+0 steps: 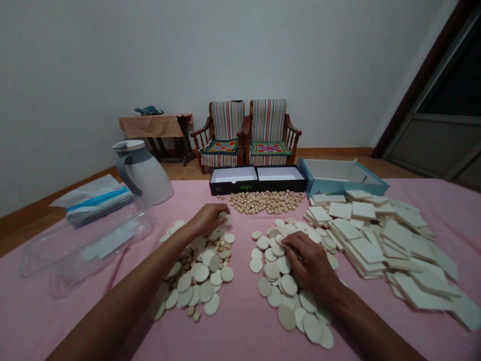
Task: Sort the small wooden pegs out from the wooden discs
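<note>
Pale round discs [199,273] are lying in two loose piles on a pink tablecloth [240,326], one under each hand. The person's left hand [205,220] is reaching across the far edge of the left pile, fingertips [221,214] pinching a small pale piece [225,217]. The right hand [306,260] is curling down onto the right pile [289,281], though I can't tell whether it's gripping anything. Small round pieces [265,201] are heaped beyond, beside stacked square tiles [376,240].

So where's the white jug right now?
In the head view, the white jug stands at the far left of the pink table, just behind the clear plastic container and to the left of the black box.
</note>
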`<state>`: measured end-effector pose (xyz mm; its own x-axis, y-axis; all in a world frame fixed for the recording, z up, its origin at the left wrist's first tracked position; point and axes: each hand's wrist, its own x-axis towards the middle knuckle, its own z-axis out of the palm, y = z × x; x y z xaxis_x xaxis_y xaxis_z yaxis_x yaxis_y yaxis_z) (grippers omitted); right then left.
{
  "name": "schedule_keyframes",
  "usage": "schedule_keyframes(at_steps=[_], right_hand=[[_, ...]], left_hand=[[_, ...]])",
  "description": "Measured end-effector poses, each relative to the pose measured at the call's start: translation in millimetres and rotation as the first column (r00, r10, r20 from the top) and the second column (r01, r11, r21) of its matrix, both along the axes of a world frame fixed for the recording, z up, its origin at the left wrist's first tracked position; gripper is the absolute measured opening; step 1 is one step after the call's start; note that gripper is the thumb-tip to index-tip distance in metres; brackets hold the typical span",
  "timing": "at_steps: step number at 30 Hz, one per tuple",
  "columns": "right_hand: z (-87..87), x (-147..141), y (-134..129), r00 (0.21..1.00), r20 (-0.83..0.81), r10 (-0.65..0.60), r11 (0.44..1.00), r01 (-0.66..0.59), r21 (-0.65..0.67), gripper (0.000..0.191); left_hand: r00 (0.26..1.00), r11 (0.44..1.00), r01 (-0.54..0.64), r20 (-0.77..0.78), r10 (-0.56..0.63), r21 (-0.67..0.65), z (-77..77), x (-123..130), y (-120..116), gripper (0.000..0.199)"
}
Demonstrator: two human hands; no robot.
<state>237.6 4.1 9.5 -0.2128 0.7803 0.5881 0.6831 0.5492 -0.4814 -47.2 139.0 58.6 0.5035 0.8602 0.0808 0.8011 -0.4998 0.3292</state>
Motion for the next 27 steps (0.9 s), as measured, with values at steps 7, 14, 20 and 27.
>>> schedule_keyframes(at_steps=[7,14,20,27], right_hand=[[6.3,1,-1,0.999,-0.028,-0.026,0.998,0.027,0.059,0.015],[8.5,1,-2,1.0,-0.005,-0.026,0.999,0.027,0.036,0.016],[1.4,0,-1,1.0,-0.008,0.013,1.0,-0.013,0.006,0.017],[-2.3,0,0,1.0,-0.003,0.006,1.0,-0.006,0.002,0.017]], left_hand=[[0.96,0.967,0.225,0.197,-0.199,-0.122,1.6,68,-38,0.017],[0.921,0.945,0.257,0.347,-0.178,-0.2,-8.1,76,-44,0.027],[0.981,0.977,0.164,0.126,-0.147,-0.139,-2.7,31,-30,0.02],[0.983,0.987,0.127,-0.12,-0.139,-0.103,-4.6,6,-30,0.025]])
